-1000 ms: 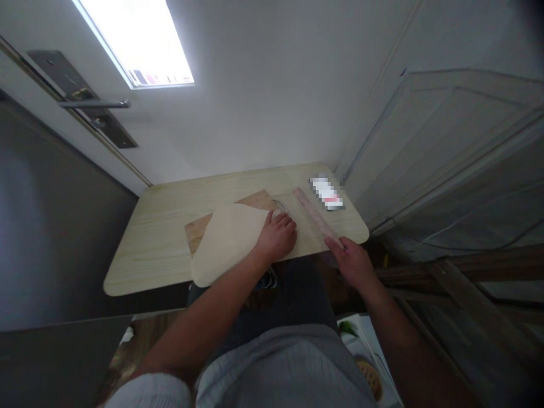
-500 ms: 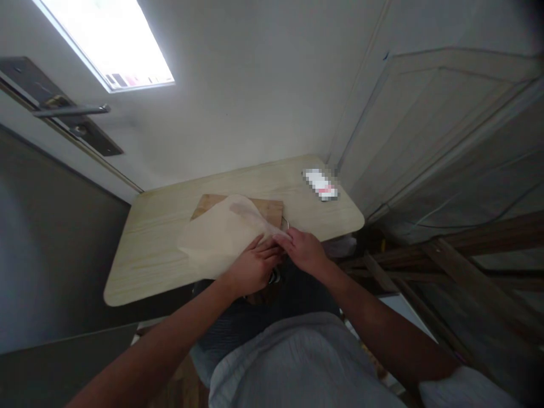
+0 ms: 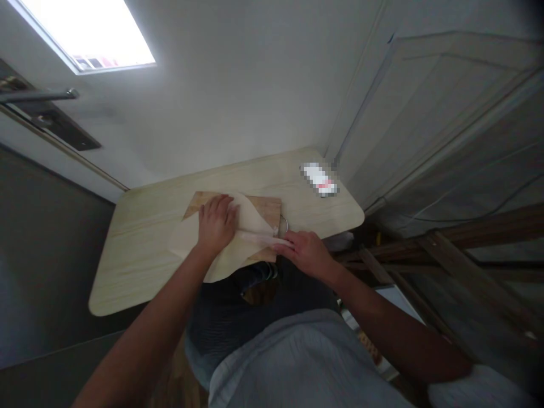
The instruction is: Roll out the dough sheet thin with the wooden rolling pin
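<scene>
A thin, cream-coloured sheet point(image 3: 249, 214) lies over a wooden board point(image 3: 271, 209) on the table. I cannot tell what it is made of. My left hand point(image 3: 217, 222) rests on the sheet near its far edge, with the fingers stretched out. At the board's right end, my right hand point(image 3: 309, 252) pinches the sheet's narrow, gathered end between thumb and fingers. A thin metal loop point(image 3: 286, 223) sticks out from the board's right edge, close to the right hand. Much of the board is hidden under the sheet.
The light wooden table point(image 3: 140, 243) has rounded corners and stands against a white door with a metal handle point(image 3: 51, 95). A phone-like object, blurred out, point(image 3: 318, 179) lies at the table's back right. Wooden beams point(image 3: 459, 266) are to the right.
My left hand has moved from beside the right hand to the far left part of the sheet. The sheet has been folded or shifted, and more of the board's near right corner shows.
</scene>
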### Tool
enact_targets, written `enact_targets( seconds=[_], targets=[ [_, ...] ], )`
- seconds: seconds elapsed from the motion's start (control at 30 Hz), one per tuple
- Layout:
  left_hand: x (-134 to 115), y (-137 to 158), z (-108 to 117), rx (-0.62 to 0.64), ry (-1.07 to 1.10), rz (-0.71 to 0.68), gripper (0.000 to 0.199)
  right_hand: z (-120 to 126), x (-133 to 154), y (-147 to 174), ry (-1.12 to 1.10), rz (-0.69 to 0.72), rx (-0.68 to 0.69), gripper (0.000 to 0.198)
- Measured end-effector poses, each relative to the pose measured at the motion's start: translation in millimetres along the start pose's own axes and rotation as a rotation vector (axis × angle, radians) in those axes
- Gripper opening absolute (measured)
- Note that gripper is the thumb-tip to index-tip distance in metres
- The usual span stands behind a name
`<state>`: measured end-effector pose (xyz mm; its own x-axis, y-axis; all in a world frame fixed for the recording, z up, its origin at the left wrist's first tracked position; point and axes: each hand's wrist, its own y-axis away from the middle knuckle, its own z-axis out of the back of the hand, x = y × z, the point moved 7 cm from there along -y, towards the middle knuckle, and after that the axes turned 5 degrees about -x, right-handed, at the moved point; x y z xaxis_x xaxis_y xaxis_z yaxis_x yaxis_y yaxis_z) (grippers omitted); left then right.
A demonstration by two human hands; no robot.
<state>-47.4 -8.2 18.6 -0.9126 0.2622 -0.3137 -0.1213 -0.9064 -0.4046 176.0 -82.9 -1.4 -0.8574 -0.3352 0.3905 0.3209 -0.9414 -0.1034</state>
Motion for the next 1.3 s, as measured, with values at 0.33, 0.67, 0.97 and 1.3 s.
enact_targets(
  seconds=[0.33, 0.67, 0.97, 1.3],
  targets=[
    [-3.5, -1.8, -10.8, 0.1, -0.097, 0.034, 0.05, -4.6, -2.0, 9.3, -0.039, -0.124, -0.03, 0.056],
    [-22.0, -46.9, -31.3, 0.065, -0.069, 0.004, 0.054, 3.9, -18.2, -7.1, 0.129, -0.33, -0.071, 0.047],
    [-3.9, 8.4, -5.4, 0.025, -0.044, 0.04, 0.046, -8.3, 11.3, 38.3, -0.119, -0.249, -0.122, 0.044],
    [-2.7, 13.7, 3.7, -0.08, 0.034, 0.047, 0.041, -20.4, 24.6, 35.8, -0.118, -0.164, -0.113, 0.045]
  ],
)
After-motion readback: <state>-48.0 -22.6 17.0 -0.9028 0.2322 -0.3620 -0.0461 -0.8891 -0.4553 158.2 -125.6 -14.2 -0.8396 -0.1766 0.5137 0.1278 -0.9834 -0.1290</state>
